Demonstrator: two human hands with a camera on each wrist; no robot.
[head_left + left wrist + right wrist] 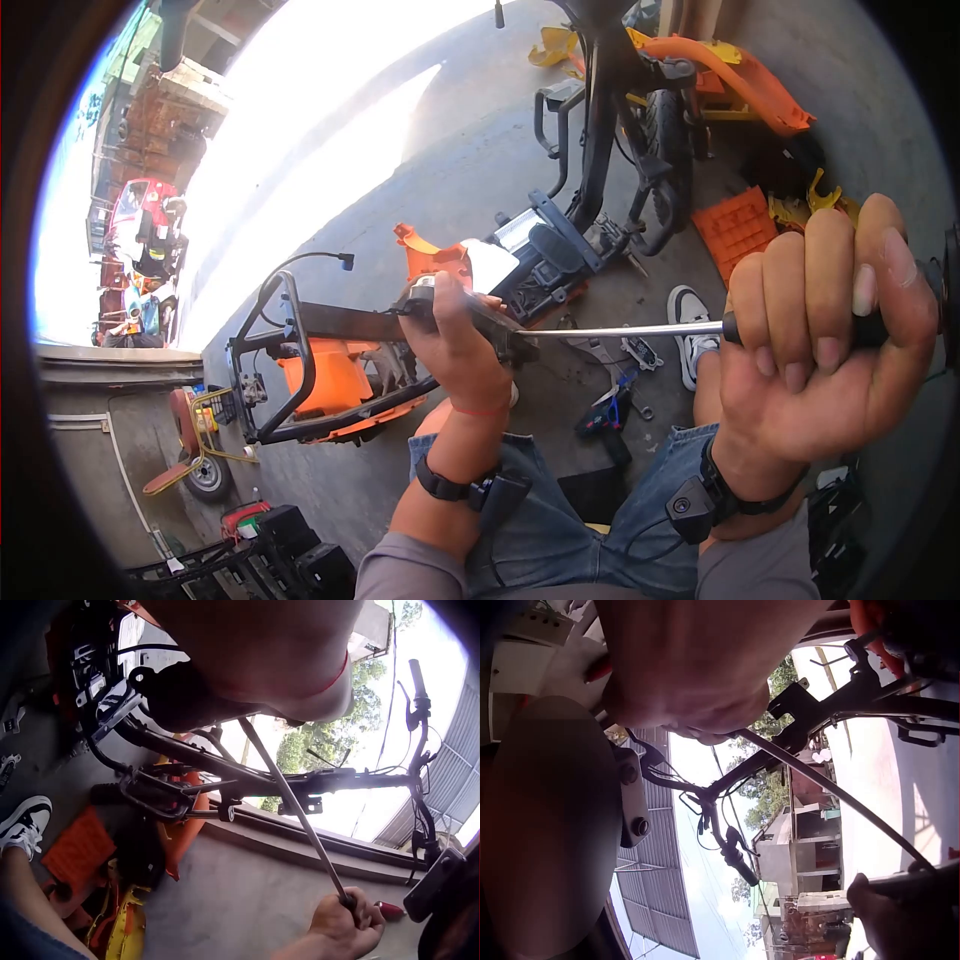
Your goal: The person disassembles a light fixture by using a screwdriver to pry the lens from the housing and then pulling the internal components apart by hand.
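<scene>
My right hand [835, 330] grips the dark handle of a long screwdriver [630, 329], fingers curled round it. The steel shaft runs left to a black frame bar [345, 322] that my left hand [455, 335] holds from above. The bar belongs to a black tubular frame with orange panels [335, 380], lifted off the ground. In the left wrist view the screwdriver shaft [296, 810] runs from under my left palm down to the right hand [343, 926]. In the right wrist view the shaft [832, 791] crosses toward the left hand's fingers [900, 915].
A stripped black scooter frame [610, 130] stands ahead on the concrete floor [440, 150]. Orange and yellow body panels [735, 80] lie at the back right. A white shoe [690, 320] and loose tools [610, 405] lie near my knees. A small wheeled cart [200, 455] sits at the left.
</scene>
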